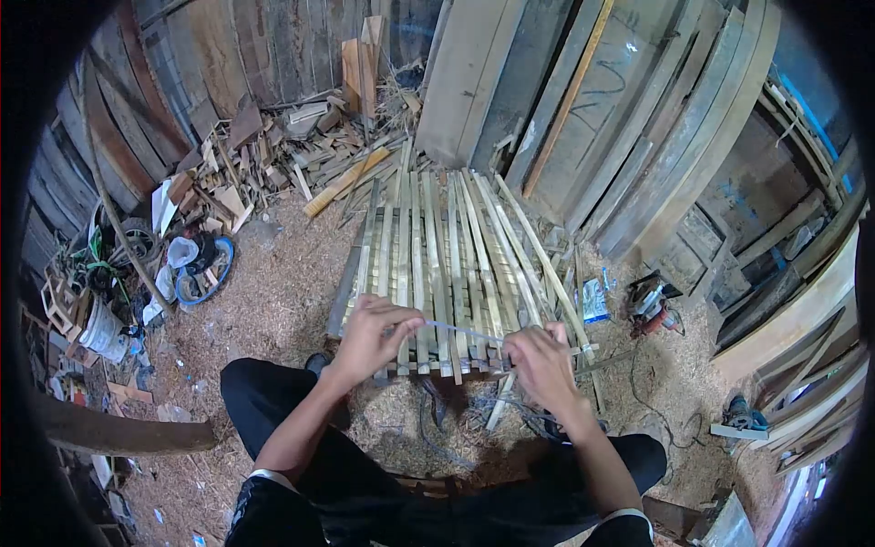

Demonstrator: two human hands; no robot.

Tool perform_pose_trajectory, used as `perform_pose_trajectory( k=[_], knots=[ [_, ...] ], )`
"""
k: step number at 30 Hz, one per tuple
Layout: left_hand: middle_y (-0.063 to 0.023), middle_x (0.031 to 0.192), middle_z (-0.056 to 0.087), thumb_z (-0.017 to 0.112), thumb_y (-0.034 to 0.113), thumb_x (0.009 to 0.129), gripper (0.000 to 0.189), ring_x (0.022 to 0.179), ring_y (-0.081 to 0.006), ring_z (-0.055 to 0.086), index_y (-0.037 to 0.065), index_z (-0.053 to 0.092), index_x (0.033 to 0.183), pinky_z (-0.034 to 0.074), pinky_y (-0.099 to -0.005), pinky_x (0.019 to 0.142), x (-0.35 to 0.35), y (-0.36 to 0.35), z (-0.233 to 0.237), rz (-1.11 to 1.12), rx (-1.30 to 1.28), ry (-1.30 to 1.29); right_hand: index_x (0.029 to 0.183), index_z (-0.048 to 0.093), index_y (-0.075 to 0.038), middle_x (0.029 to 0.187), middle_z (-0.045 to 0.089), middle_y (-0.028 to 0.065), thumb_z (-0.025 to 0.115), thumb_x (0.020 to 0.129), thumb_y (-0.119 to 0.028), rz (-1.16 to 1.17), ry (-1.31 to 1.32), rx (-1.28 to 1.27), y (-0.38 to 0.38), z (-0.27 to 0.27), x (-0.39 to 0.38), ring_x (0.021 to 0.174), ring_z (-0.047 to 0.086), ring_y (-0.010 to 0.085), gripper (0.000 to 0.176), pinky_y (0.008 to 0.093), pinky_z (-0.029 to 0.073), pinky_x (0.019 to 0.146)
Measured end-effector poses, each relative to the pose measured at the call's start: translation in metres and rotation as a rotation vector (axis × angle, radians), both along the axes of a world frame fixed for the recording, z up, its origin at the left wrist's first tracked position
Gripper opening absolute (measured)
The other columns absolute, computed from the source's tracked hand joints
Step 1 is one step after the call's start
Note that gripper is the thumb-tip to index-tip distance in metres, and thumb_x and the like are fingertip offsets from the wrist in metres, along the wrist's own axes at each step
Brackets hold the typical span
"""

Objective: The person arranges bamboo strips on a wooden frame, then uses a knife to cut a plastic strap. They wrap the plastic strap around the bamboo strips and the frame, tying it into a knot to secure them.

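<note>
left hand [369, 333], right hand [540, 365]: grip pinched on 1 strip [460, 331], perhaps plastic | slat mat [437, 246] beneath | power tool [652, 305] beside

Both bare forearms stretched forward and down, left hand [369, 333] slightly higher, fingers and thumb pinched together, right hand [544, 363] lower, knuckles up, fingers curled closed, the two hands apart

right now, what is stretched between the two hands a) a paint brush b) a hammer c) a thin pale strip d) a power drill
c: a thin pale strip runs taut from the left hand to the right hand, just above the mat of bamboo slats.
</note>
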State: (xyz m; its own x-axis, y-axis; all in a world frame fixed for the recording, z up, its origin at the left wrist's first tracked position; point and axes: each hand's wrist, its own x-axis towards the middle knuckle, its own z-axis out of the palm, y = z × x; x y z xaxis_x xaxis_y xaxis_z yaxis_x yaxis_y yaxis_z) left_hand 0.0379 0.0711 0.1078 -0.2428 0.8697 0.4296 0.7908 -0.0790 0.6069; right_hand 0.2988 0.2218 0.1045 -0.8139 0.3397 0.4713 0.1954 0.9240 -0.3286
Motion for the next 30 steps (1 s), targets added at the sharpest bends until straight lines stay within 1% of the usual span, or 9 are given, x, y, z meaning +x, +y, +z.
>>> perform_pose_trajectory(
  k=[5,8,9,10,12,13,18,25,30],
  knots=[
    [-0.0062,0.078,0.073,0.072,0.018,0.091,0.013,0.077,-0.0220,0.064,0.007,0.078,0.094,0.042,-0.0362,0.089,-0.014,-0.001,0.008,0.186,-0.074,-0.019,0.092,0.068,-0.010,0.082,0.071,0.0061,0.062,0.098,-0.013,-0.172,0.085,-0.060,0.022,0.015,0.002,0.074,0.064,0.0183,0.008,0.0364,0.037,0.086],
    [-0.0072,0.099,0.075,0.077,0.027,0.088,0.022,0.100,-0.0246,0.064,0.010,0.078,0.101,0.040,-0.0382,0.097,-0.007,-0.003,0.010,0.047,-0.095,0.091,0.095,0.073,-0.009,0.081,0.071,0.0054,0.064,0.098,-0.019,-0.220,0.115,-0.107,0.023,0.028,-0.004,0.075,0.064,0.0179,0.013,0.0365,0.037,0.084],
    [-0.0083,0.116,0.073,0.079,0.033,0.086,0.037,0.115,-0.0243,0.061,0.011,0.075,0.116,0.037,-0.0411,0.106,-0.002,-0.002,0.010,0.050,-0.121,0.098,0.094,0.073,-0.010,0.079,0.071,0.0048,0.064,0.098,-0.020,-0.159,0.101,-0.089,0.020,0.028,-0.008,0.075,0.063,0.0180,0.015,0.0366,0.037,0.085],
    [-0.0083,0.116,0.073,0.079,0.033,0.086,0.037,0.115,-0.0243,0.061,0.011,0.075,0.116,0.037,-0.0411,0.106,0.003,-0.001,0.011,0.051,-0.113,0.099,0.094,0.074,-0.010,0.078,0.070,0.0043,0.064,0.098,-0.022,-0.099,0.091,-0.060,0.020,0.033,-0.013,0.076,0.063,0.0182,0.016,0.0366,0.037,0.086],
    [-0.0084,0.127,0.070,0.076,0.044,0.088,0.054,0.123,-0.0225,0.057,0.011,0.067,0.130,0.026,-0.0446,0.116,0.013,0.003,0.011,-0.122,-0.005,-0.207,0.101,0.073,-0.011,0.081,0.070,0.0029,0.064,0.098,-0.021,-0.055,-0.043,0.023,0.007,0.038,-0.024,0.077,0.063,0.0186,0.014,0.0362,0.037,0.086],
    [-0.0081,0.129,0.069,0.073,0.042,0.092,0.055,0.125,-0.0212,0.058,0.011,0.063,0.136,0.023,-0.0455,0.118,0.019,0.004,0.009,-0.192,-0.012,-0.225,0.105,0.072,-0.011,0.083,0.070,0.0026,0.065,0.097,-0.020,0.003,-0.086,0.059,-0.004,0.034,-0.030,0.078,0.062,0.0183,0.014,0.0359,0.038,0.086],
    [-0.0121,0.120,0.072,0.066,0.032,0.098,0.041,0.114,-0.0237,0.065,0.009,0.065,0.132,0.023,-0.0447,0.120,0.044,0.001,0.006,-0.301,-0.098,-0.273,0.115,0.068,-0.013,0.090,0.069,0.0016,0.067,0.095,-0.017,0.123,-0.146,0.047,-0.031,0.046,-0.041,0.079,0.062,0.0168,0.020,0.0356,0.039,0.087],
    [-0.0020,0.087,0.076,0.064,0.019,0.099,0.019,0.092,-0.0154,0.069,0.006,0.075,0.108,0.036,-0.0361,0.103,0.049,0.004,0.005,-0.238,-0.085,-0.426,0.091,0.075,-0.009,0.081,0.070,0.0031,0.074,0.088,-0.013,-0.023,0.082,-0.036,-0.027,0.059,-0.029,0.074,0.061,0.0197,0.005,0.0360,0.037,0.083],
    [-0.0033,0.089,0.076,0.068,0.017,0.096,0.017,0.087,-0.0176,0.068,0.006,0.076,0.106,0.036,-0.0356,0.101,0.055,0.019,-0.007,-0.165,-0.001,-0.419,0.089,0.075,-0.008,0.080,0.070,0.0034,0.077,0.086,-0.013,-0.133,0.095,-0.069,-0.022,0.061,-0.021,0.075,0.062,0.0198,0.007,0.0357,0.037,0.082]
  ],
)
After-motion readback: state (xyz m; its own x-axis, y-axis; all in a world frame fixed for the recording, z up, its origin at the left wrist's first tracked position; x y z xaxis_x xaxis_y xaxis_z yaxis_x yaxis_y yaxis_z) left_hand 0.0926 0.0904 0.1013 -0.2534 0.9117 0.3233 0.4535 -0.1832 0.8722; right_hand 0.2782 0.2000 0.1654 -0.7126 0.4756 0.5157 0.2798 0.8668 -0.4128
